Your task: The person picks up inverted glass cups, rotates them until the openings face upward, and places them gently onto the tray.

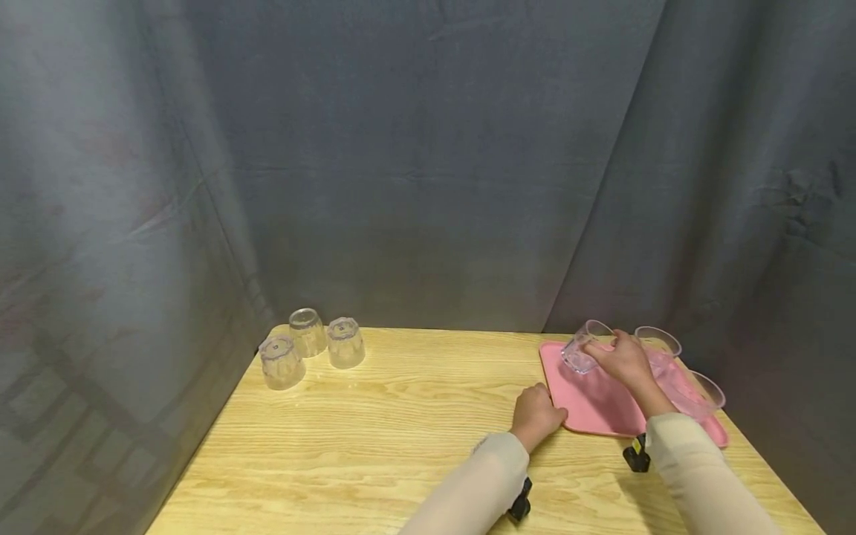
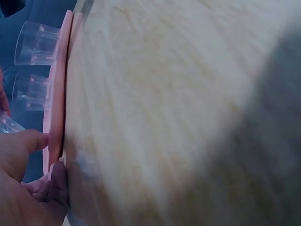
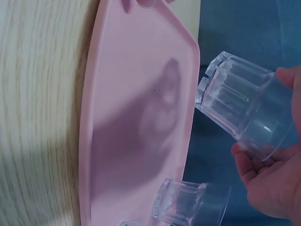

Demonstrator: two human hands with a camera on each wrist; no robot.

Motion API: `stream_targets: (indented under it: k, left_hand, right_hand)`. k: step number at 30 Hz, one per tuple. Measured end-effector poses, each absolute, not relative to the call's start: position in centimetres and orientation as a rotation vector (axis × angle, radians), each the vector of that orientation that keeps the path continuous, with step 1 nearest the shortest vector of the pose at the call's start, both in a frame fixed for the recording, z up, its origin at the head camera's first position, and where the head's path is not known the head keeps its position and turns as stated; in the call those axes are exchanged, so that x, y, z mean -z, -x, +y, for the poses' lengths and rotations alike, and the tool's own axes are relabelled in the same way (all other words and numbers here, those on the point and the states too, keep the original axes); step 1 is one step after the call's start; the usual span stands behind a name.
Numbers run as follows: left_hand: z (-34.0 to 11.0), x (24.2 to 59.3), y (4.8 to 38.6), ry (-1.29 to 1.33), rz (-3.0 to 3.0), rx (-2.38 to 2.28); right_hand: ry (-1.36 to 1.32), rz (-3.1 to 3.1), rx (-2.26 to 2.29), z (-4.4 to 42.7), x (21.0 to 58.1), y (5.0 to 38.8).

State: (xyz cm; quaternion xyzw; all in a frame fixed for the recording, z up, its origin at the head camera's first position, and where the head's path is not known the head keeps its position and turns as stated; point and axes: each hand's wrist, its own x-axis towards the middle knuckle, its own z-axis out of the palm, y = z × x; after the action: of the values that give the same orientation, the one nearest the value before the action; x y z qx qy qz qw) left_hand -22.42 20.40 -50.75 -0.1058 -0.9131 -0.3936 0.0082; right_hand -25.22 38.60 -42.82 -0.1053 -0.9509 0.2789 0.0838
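My right hand holds a clear plastic tumbler between thumb and fingers. The tumbler is tilted, base toward the pink tray and a little above it. At the tray's left edge, my left hand pinches the rim; in the left wrist view its thumb lies on the tray, with the other fingers curled at the underside. Two more clear tumblers, one farther back and one nearer, stand mouth up on the tray's right part, beyond my right forearm.
On the far left of the wooden table, three clear tumblers stand upside down: one at left, one behind, one at right. Grey curtains hang behind and at both sides.
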Motion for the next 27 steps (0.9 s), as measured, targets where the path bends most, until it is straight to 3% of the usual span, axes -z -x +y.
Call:
stream_targets:
  k: [27]
  left_hand:
    - [20.8, 50.7, 22.5, 0.311, -2.936, 1.117]
  right_hand:
    - [0.492, -2.887, -0.724, 40.2, 43.8, 26.2]
